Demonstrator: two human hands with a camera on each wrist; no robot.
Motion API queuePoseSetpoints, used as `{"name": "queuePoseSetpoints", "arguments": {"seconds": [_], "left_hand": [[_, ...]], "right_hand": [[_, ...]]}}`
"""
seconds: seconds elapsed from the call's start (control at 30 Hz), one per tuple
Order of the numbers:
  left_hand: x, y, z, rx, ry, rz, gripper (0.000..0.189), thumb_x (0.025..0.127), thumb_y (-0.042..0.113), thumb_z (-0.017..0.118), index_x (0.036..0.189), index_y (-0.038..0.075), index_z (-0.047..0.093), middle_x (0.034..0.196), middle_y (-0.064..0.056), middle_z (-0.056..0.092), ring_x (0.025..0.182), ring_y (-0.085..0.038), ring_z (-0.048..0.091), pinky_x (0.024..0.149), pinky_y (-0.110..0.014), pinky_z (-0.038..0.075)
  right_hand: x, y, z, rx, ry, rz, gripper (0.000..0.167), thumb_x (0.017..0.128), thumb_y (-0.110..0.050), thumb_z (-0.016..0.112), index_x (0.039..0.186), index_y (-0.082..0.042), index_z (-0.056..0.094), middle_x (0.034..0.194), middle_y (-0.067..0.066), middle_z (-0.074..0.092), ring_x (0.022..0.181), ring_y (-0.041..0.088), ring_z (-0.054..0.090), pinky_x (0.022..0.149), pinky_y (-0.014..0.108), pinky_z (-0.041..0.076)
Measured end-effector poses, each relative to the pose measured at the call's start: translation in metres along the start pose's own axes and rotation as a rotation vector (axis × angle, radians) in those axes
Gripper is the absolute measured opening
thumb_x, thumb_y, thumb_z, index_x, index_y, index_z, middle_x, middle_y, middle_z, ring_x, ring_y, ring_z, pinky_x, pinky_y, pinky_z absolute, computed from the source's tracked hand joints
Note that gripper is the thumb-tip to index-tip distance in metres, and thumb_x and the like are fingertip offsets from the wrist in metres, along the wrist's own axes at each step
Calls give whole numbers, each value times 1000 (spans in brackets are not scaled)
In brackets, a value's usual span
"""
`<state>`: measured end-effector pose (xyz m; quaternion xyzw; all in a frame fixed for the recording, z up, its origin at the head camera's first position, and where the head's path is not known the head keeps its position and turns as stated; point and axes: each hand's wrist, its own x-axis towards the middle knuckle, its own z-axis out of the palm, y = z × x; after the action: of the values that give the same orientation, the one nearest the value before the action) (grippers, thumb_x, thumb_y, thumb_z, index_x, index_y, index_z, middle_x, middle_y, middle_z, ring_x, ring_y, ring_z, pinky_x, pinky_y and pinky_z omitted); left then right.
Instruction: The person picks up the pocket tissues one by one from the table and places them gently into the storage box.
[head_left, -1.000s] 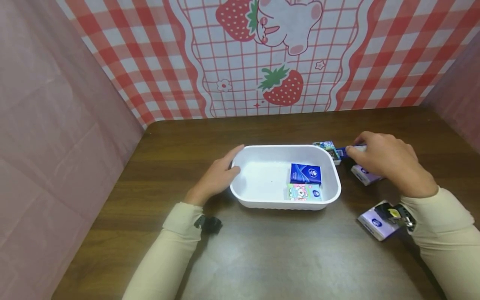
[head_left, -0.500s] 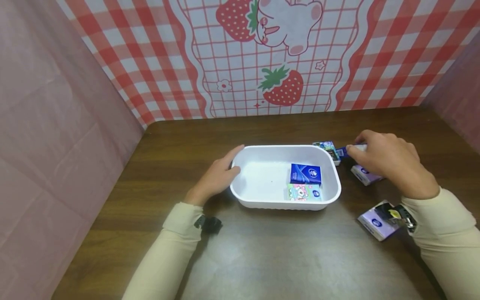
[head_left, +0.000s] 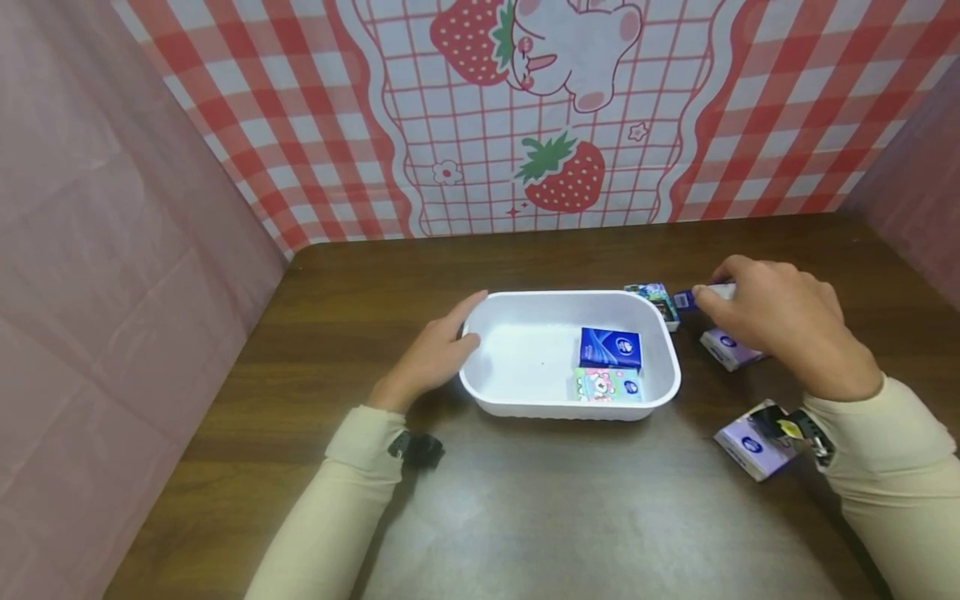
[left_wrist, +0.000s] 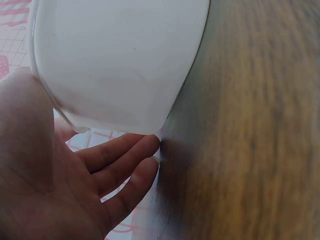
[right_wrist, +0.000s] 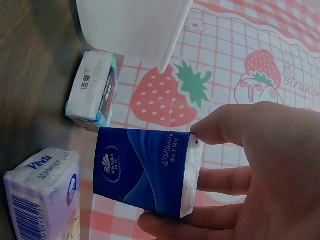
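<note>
Apparent pick-up step: the right hand (head_left: 783,321) pinches a blue tissue pack (right_wrist: 142,170) right of the white basin (head_left: 555,410), whose left end the left hand (head_left: 427,354) grips; placement inside would require a raised leftward carry.

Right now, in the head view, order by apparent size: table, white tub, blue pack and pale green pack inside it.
Table
White tub
Blue pack and pale green pack: too alike to rank

Right grip (head_left: 787,315) pinched, left grip (head_left: 426,354) cupped
</note>
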<state>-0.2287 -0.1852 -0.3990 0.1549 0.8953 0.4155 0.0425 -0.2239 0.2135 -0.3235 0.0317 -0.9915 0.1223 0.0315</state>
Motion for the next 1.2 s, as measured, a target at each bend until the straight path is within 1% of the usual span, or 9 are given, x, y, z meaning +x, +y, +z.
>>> {"name": "queuePoseSetpoints", "arguments": {"seconds": [0.23,0.43,0.53,0.67,0.77,0.97,1.2], "left_hand": [[1,-1,0,5,1,5,61,100,20,51,157,30,34,157,1,40,137,-19,43,113,-43,35],[1,-2,0,-2,-2,4,60,101,20,51,158,31,34,158,2,39,138,-19,42,113,-44,35],[0,-2,0,-3,0,1,60,101,20,51,157,31,34,157,2,40,139,-19,42,113,-43,35],[0,-2,0,-4,-1,4,60,101,20,51,157,31,34,157,1,40,139,-20,42,113,-44,34],[0,-3,1,-3,0,5,60,101,20,51,158,31,34,158,1,39,139,-20,41,114,-44,34],[1,-4,1,-4,5,3,60,101,20,51,157,31,34,158,2,39,140,-19,40,114,-44,32],[1,-3,1,-18,-2,1,60,101,20,51,158,32,33,158,3,38,142,-19,38,116,-46,31]], "right_hand": [[-2,-5,-4,11,14,2,61,93,-49,60,126,2,57,104,31,60,81,41,55,59,57,49],[-3,-10,-7,34,44,-14,60,93,-46,61,126,4,57,107,32,59,83,43,55,61,59,50],[-5,-14,-8,58,80,-25,59,93,-45,61,126,4,58,111,33,59,87,45,55,65,62,50],[-7,-21,-8,86,144,-46,55,94,-41,62,124,5,60,113,32,60,87,44,56,68,63,52],[-9,-24,-9,94,170,-57,53,94,-40,63,122,5,61,110,31,62,85,42,57,67,61,53],[-12,-28,-10,105,174,-77,52,94,-41,63,121,4,62,108,29,63,85,39,57,67,60,53],[-21,-38,-15,126,179,-113,52,94,-43,63,121,1,64,107,25,65,88,39,58,70,61,52]]}}
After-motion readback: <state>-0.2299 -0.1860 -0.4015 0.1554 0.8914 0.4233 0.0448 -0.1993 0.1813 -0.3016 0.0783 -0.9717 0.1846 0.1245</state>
